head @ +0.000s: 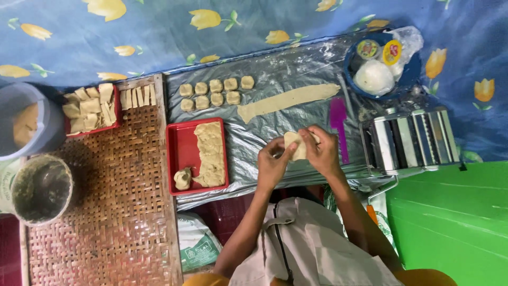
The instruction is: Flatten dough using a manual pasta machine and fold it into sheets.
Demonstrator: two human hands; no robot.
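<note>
My left hand [271, 165] and my right hand [321, 153] meet over a grey plastic sheet [286, 69], and both pinch one pale lump of dough [295, 144] between the fingers. A long flat strip of dough [288, 100] lies on the sheet just beyond the hands. Several small dough squares [214, 92] sit in two rows farther left. A red tray [182, 151] to the left of my left hand holds a rough slab of dough and a small lump.
A purple scraper [338, 124] lies right of my hands, with a metal pasta roller [407, 143] past it. A blue bowl [410, 74] holds a white bag and lids. On a woven mat [116, 206] stand a second red tray of cut pieces [90, 108] and two buckets [42, 188].
</note>
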